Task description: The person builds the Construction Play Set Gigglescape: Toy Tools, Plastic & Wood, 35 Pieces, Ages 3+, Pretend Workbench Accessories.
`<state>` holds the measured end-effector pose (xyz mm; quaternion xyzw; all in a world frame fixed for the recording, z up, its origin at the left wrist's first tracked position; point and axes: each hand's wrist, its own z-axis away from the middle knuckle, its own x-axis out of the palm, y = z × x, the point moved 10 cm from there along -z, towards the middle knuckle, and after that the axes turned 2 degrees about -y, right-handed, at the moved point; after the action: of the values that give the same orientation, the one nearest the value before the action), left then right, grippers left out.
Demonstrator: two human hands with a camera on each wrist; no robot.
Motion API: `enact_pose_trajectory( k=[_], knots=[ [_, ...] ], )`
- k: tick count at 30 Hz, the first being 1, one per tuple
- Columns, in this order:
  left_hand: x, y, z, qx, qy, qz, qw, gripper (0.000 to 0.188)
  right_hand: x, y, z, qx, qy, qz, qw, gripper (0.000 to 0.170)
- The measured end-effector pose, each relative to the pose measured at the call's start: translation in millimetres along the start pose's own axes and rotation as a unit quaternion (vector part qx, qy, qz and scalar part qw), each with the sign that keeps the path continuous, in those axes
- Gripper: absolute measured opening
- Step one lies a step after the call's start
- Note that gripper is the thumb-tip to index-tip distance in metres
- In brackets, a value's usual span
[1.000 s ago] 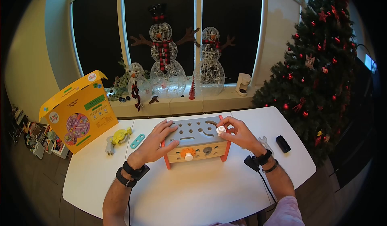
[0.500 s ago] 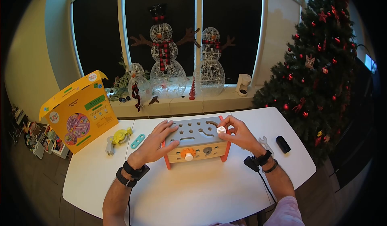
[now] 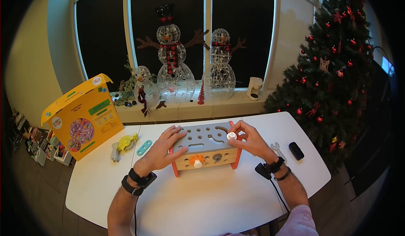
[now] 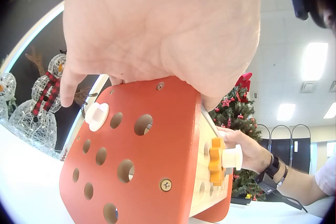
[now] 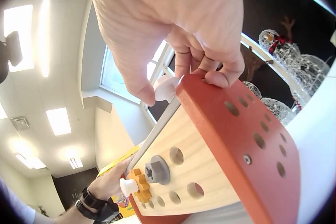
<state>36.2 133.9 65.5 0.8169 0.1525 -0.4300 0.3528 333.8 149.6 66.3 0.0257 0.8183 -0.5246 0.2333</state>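
Note:
A toy workbench (image 3: 202, 131) with a grey holed top, wooden front and red end panels stands on the table. My left hand (image 3: 163, 149) rests on its top at the left end, fingers stretched out. At the top's right front corner, my right hand (image 3: 253, 142) pinches a white toy screw (image 5: 165, 87) between thumb and fingers. Its shank is hidden. In the right wrist view other fingertips touch the red end panel (image 5: 236, 129). The front carries an orange gear (image 4: 215, 162) with a white peg and a grey bolt (image 5: 157, 170). Another white bolt (image 4: 97, 116) sits in the left panel.
Left on the table (image 3: 202, 198) stand a yellow box (image 3: 84, 118), a yellow-green toy tool (image 3: 125, 143) and a teal holed strip (image 3: 144, 147). A grey wrench (image 3: 277, 150) and a black object (image 3: 296, 150) lie at the right. Wrist cables hang by both forearms.
The white screw's head has turned slightly between my right fingers, with a small shift of that hand. My left hand and the workbench stay in place.

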Motion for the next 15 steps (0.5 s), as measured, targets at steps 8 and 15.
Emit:
enact_pose_trajectory(
  k=[8,15],
  knots=[
    [0.4,1.1,0.1,-0.008,-0.014,0.004,1.0,0.064,0.8,-1.7,0.2,-0.003,0.0,-0.003,1.0,0.033],
    [-0.1,0.4,0.1,-0.005,-0.002,-0.001,1.0,0.066,1.2,-3.0,0.2,-0.003,-0.008,0.014,1.0,0.033]
  ],
)
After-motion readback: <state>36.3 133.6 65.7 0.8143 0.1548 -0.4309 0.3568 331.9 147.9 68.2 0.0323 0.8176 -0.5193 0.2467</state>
